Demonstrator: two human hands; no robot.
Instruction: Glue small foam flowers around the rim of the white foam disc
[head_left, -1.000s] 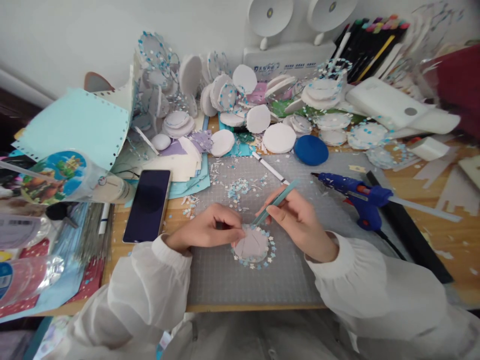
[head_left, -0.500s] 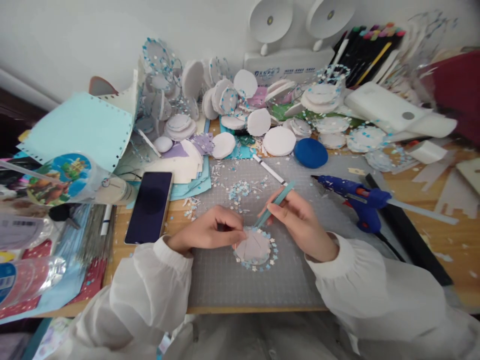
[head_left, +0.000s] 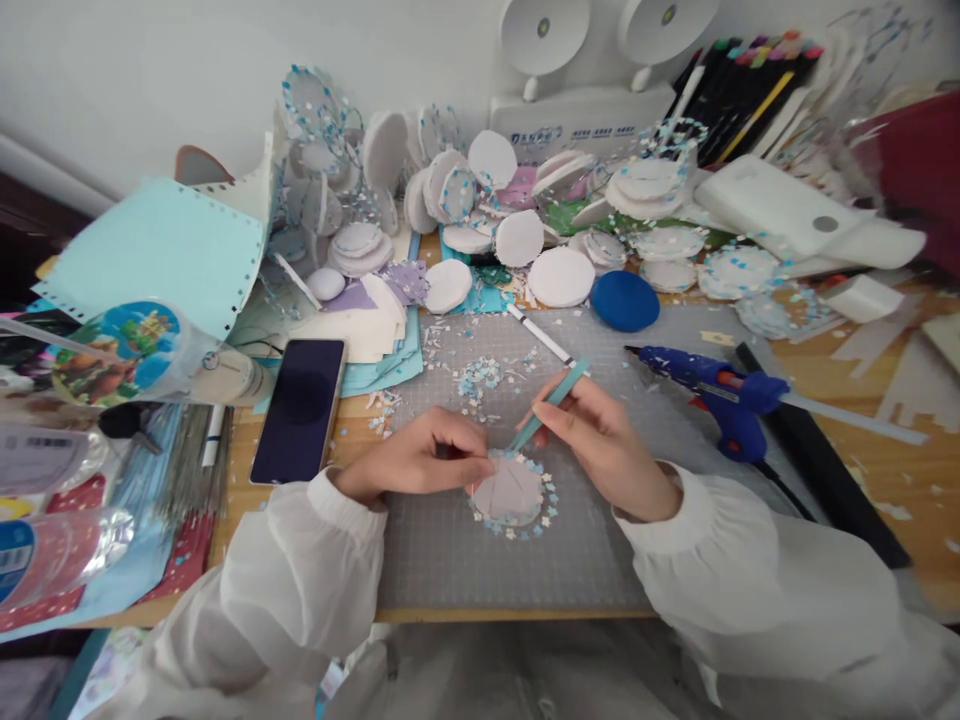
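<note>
A pale round disc [head_left: 510, 492], ringed by small blue and white star-like pieces, lies on the grey cutting mat [head_left: 510, 580]. My left hand [head_left: 433, 452] pinches at the disc's upper left edge, thumb and index finger together; what is between them is too small to tell. Held in my right hand [head_left: 589, 435] are teal tweezers [head_left: 551, 405], their tips down at the disc's upper edge, close to my left fingertips. Above my hands a loose heap of blue and white star pieces [head_left: 480, 380] is scattered on the mat.
Behind the heap are a white pen [head_left: 538, 335], a blue disc [head_left: 625, 301] and many white discs [head_left: 561, 277]. A blue glue gun [head_left: 720, 385] lies right, beside a black bar [head_left: 832, 470]. On the left are a phone [head_left: 298, 412] and a plastic cup [head_left: 135, 352].
The whole view has shifted slightly. Both hands hold nearly the same pose at the disc, and the tweezers remain at its upper edge.
</note>
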